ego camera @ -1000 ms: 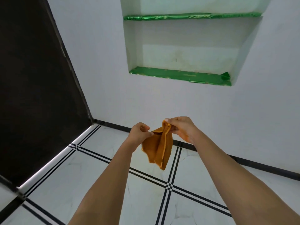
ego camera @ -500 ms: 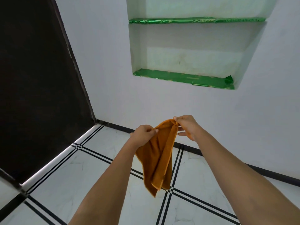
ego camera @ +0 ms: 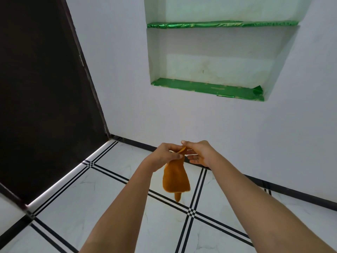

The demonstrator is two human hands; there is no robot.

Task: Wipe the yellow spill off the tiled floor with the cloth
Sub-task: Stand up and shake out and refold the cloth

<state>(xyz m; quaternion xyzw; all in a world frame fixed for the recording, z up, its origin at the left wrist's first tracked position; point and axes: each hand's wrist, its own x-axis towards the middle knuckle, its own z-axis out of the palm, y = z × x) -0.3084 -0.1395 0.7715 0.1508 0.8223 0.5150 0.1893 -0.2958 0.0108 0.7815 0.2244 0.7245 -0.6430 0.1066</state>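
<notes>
An orange-brown cloth hangs folded in the air above the white tiled floor. My left hand pinches its top edge between thumb and fingers. My right hand meets it from the right, thumb and forefinger on the same top edge, other fingers spread. Both hands are close together, in front of the wall's black skirting. No yellow spill shows on the visible tiles.
A dark door stands at the left, meeting the white wall at the corner. A wall niche with green foil-lined shelves sits high in the wall ahead. Black double lines cross the floor tiles.
The hands have come together, and the cloth that hung spread between them half a second ago is now folded narrower and shorter. The camera view has shifted slightly.
</notes>
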